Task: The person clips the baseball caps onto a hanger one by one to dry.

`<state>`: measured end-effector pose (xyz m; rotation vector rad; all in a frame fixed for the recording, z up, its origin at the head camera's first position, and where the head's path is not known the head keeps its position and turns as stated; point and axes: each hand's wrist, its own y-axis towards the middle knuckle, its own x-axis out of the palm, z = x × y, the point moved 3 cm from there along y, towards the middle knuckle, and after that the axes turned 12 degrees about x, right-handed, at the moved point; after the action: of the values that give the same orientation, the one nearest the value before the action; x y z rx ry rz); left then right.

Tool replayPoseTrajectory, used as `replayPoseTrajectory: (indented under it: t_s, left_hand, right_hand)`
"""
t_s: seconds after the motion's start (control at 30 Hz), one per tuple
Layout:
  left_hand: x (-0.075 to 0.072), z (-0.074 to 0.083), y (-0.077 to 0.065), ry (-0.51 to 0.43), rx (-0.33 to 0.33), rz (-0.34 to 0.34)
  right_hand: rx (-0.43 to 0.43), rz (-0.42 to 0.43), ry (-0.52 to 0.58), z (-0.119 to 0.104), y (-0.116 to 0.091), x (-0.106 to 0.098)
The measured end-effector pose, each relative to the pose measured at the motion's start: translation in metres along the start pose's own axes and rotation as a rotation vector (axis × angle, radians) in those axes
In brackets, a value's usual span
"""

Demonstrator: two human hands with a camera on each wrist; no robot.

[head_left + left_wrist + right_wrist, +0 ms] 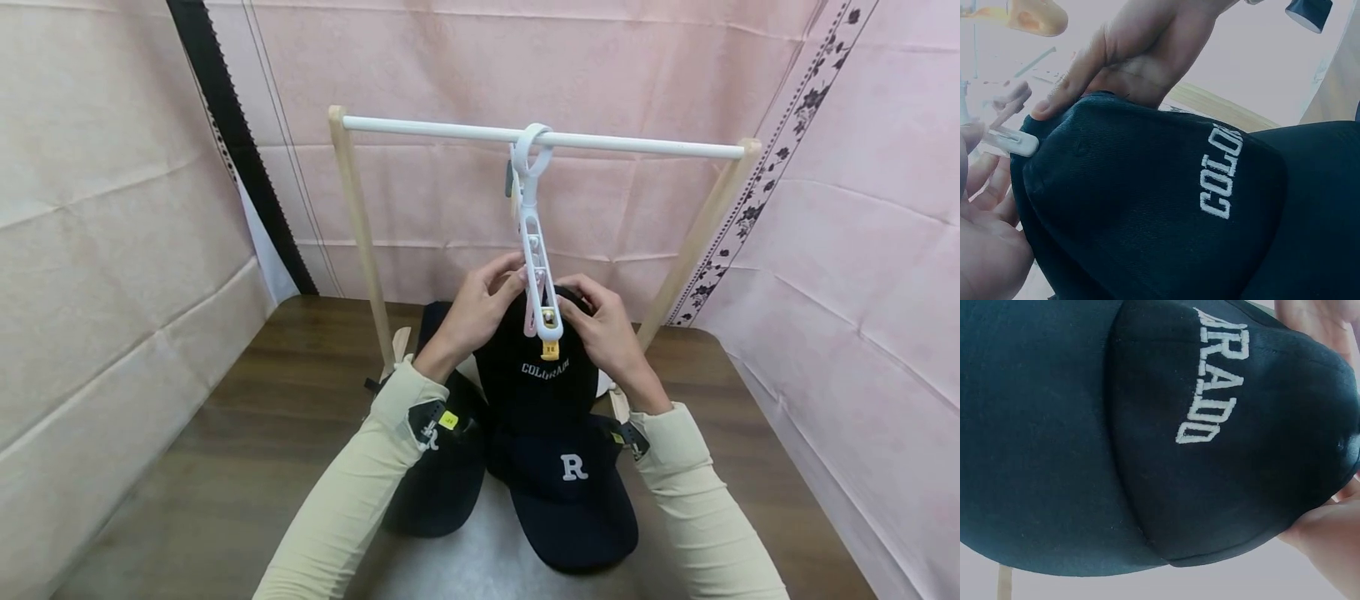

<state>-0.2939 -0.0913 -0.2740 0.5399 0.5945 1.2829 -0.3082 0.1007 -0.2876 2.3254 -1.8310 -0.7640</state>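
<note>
A black cap [536, 396] with white COLORADO lettering hangs brim-down below a white folding hanger [531, 225]. My left hand [480, 308] is at the left of the cap's top; in the left wrist view its thumb and fingers pinch a pale clip [1016, 140] whose tip is at the cap's edge. From the other side my right hand [603, 329] grips the top of the cap, thumb on the fabric. A pink clip [530, 315] and a yellow clip [551, 346] are on the hanger's lower end. The right wrist view is mostly filled by the cap's front [1229, 456].
The hanger's ring loops over a white rod [637, 145] on wooden posts [358, 225]. A dark cap with an R [577, 517] lies on the wooden table [225, 442], a second dark cap [442, 492] left of it. Pink cloth [420, 67] hangs behind.
</note>
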Motion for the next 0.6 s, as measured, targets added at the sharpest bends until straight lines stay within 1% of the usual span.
replayPoseTrajectory:
  t_s: [0.13,0.33,0.43,0.6]
  left_hand:
    - [0.0012,-0.0029,0.0004,0.004,-0.015,-0.001]
    - [-0.0021,-0.0045,-0.0009,0.010,-0.036,0.000]
    - [-0.0038,-0.0048,-0.0024,0.007,-0.054,-0.009]
    - [-0.0033,-0.0056,-0.0037,-0.025,-0.051,-0.021]
  right_hand:
    - [-0.004,0.003,0.017,0.0015,-0.0015,-0.0009]
    - [-0.008,0.004,0.046,0.0022,-0.0009,0.0000]
    - [-0.004,-0.006,0.035,0.0036,-0.0005,0.0008]
    - [0.025,-0.014,-0.017,0.0091,-0.0022,-0.0020]
